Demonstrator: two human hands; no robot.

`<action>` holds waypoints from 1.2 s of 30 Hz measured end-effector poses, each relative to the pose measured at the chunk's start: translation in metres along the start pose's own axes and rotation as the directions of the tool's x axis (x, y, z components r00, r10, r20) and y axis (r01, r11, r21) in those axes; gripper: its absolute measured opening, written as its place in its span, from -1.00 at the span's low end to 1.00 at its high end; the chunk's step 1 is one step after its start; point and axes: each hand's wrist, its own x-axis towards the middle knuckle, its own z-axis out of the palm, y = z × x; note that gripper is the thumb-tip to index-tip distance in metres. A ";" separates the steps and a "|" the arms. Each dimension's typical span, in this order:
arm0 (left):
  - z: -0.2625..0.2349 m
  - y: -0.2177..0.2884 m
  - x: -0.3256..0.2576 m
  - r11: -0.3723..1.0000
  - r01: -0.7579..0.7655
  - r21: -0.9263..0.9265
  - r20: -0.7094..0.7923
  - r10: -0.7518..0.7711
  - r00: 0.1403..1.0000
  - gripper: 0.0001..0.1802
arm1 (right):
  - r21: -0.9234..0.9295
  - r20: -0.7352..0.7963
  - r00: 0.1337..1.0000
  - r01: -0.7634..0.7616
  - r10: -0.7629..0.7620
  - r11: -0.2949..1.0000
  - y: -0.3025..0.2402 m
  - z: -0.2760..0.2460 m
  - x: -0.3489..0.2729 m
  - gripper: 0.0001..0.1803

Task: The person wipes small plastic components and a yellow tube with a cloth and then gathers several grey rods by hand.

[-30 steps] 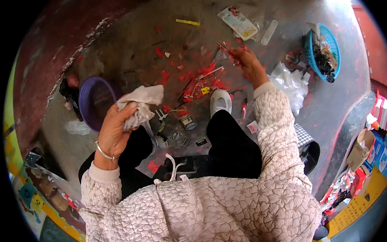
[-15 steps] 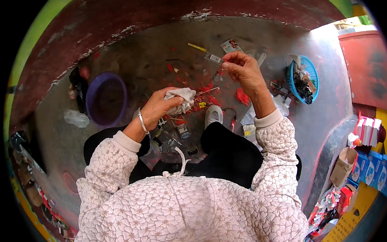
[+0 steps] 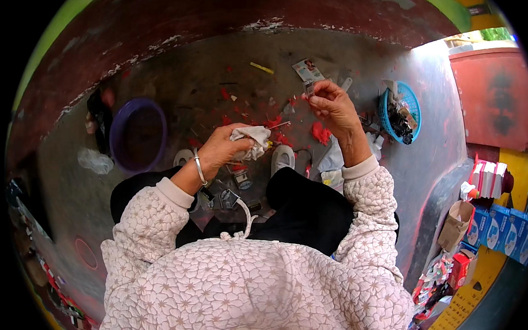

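Two things are gripped: a crumpled white cloth [image 3: 251, 142], bunched in the closed left hand [image 3: 219, 147] and spilling out to its right, and a small clear packet [image 3: 309, 88], pinched between the thumb and fingers of the right hand [image 3: 331, 106], farther off. Red scraps [image 3: 320, 133] litter the floor [image 3: 204, 58] around the hands; the left hand hides some litter. A purple basin [image 3: 113, 137] stands left, a filled blue basket [image 3: 416, 101] right.
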 end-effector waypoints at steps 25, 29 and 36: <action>-0.007 0.015 -0.006 0.954 -0.064 -0.293 0.018 0.072 0.997 -0.54 | -0.520 0.068 0.908 0.386 -0.414 0.762 0.028 0.048 -0.009 -0.84; -0.003 0.017 -0.007 0.942 -0.057 -0.332 0.093 0.093 0.991 -0.48 | -0.481 0.123 0.924 0.374 -0.361 0.793 0.023 0.067 -0.014 -0.83; -0.007 0.012 -0.004 0.914 -0.037 -0.404 0.135 0.099 0.986 -0.51 | -0.480 0.136 0.933 0.356 -0.333 0.802 0.024 0.074 -0.015 -0.76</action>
